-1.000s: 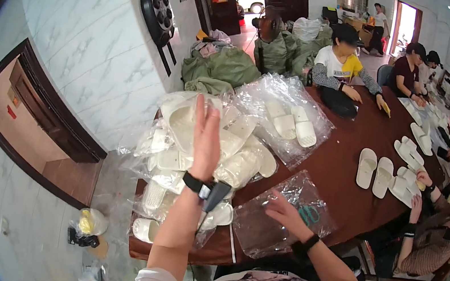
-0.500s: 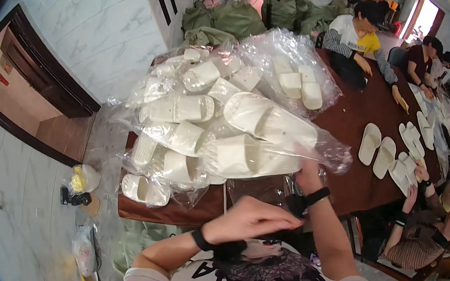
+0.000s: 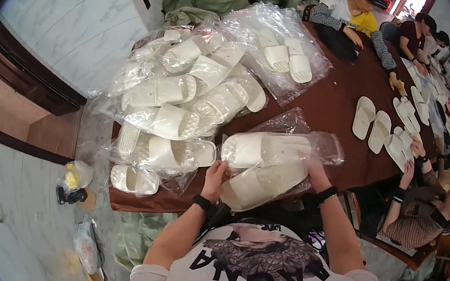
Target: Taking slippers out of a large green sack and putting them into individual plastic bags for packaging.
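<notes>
A pair of cream-white slide slippers (image 3: 264, 187) in a clear plastic bag (image 3: 328, 148) is in front of my body, over the near part of the table. The far slipper shows its strap; the near one shows a broad, smooth face. My left hand (image 3: 214, 179) is closed at the left end of the bag, thumb up against the slippers. On the opposite end, my right hand (image 3: 317, 173) grips the bagged pair, its fingers partly seen through or hidden by the plastic. Dark bands circle both wrists.
Many bagged white slippers (image 3: 165, 92) lie piled on the brown table (image 3: 340, 108) at left. Another bagged pair (image 3: 287, 63) rests farther back. Loose slippers (image 3: 380, 132) are at right, where a co-worker's hands (image 3: 408, 172) handle one. Other people (image 3: 352, 20) sit along the table.
The bagged pair has come nearer, away from the pile, and the near slipper has turned over. My left hand has moved from near my chest to the bag's left end.
</notes>
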